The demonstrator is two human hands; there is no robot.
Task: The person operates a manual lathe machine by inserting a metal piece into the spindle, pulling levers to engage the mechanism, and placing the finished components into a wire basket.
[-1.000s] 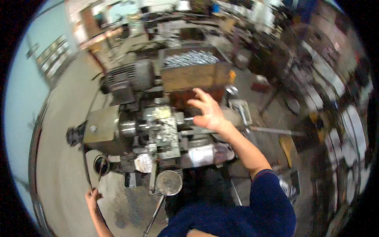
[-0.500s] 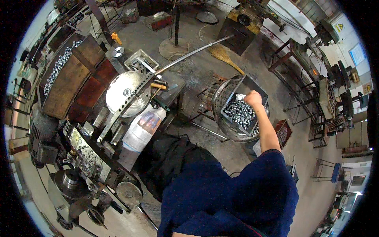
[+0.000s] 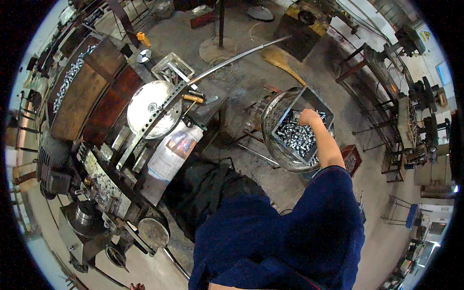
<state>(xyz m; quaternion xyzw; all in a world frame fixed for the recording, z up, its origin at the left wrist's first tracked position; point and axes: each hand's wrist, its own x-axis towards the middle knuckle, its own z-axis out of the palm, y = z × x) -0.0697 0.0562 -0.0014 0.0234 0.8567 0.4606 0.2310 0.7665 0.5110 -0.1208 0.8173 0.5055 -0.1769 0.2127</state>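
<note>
My right hand [image 3: 310, 117] reaches into a grey rectangular metal bin [image 3: 282, 121], its fingers curled down at the small shiny metal parts [image 3: 297, 137] heaped there. What the fingers hold, if anything, is hidden. The bin rests in a round, perforated metal basin [image 3: 268, 112]. At the lower left edge, only some fingertips of my left hand [image 3: 137, 286] show, beside the machine, and I cannot make out their grip.
To the left stands a machine with a round pale disc [image 3: 151, 108] and a long perforated bar [image 3: 153, 118]. Near it are a hammer [image 3: 193, 98] and a printed sack [image 3: 169, 157]. A broom [image 3: 285, 65] lies beyond the basin; a red box [image 3: 351, 160] sits right.
The view has shifted slightly. My right hand has moved a little left over the parts, and a whitish thing beside it no longer shows. Left fingertips have appeared at the lower edge.
</note>
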